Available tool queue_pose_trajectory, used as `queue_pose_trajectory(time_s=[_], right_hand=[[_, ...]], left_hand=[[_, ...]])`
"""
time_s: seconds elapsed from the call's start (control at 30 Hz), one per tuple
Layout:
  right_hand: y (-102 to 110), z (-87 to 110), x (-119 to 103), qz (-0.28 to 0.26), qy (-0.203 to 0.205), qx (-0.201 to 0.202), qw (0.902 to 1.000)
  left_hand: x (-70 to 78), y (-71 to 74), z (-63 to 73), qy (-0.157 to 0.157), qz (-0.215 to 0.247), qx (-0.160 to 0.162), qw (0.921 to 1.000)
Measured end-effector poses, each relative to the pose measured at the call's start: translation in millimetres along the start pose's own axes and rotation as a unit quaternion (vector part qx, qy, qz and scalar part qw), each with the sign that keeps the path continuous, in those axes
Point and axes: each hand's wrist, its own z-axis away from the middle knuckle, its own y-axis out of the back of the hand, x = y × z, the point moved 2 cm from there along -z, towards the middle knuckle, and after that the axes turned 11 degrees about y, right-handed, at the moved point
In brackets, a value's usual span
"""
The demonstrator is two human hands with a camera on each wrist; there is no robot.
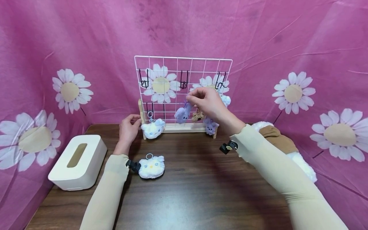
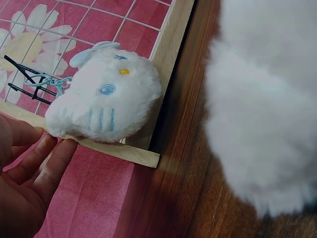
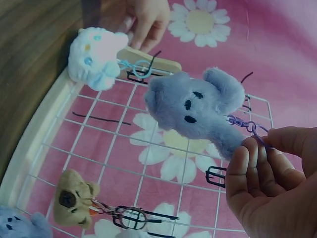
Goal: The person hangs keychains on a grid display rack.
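My right hand (image 1: 207,101) pinches the purple ring of a lilac plush rabbit keychain (image 1: 182,115), which hangs before the wire grid rack (image 1: 170,98). In the right wrist view the ring (image 3: 261,136) sits between thumb and fingertips, and the long-eared rabbit dangles from a short chain. At the rack's left end, my left hand (image 1: 129,129) holds the wooden side post (image 1: 141,110) by its edge. Beside those fingers a white plush cat keychain (image 2: 106,94) hangs from a black hook (image 2: 32,82) by a pale blue ring.
On the rack's right hang a brown plush keychain (image 3: 74,198), another lilac plush (image 1: 211,126) and a white-blue one (image 1: 226,100). Another white cat keychain (image 1: 151,167) lies on the table (image 1: 184,198). A white tissue box (image 1: 60,159) stands left; a white-and-brown plush (image 1: 277,137) lies right.
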Motion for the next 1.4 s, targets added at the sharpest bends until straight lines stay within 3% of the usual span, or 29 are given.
queue_pose_trajectory(time_s=[0.7,1.4], right_hand=[[9,-31.2,-3,-0.004,-0.027,0.043,0.9987],[6,-42.4,11,0.005,-0.040,0.031,0.9987]], left_hand=[[-0.7,-0.3,-0.4,-0.002,-0.007,0.003,1.0000],[0.6,-0.6,0.6,-0.006,0.002,0.004,1.0000]])
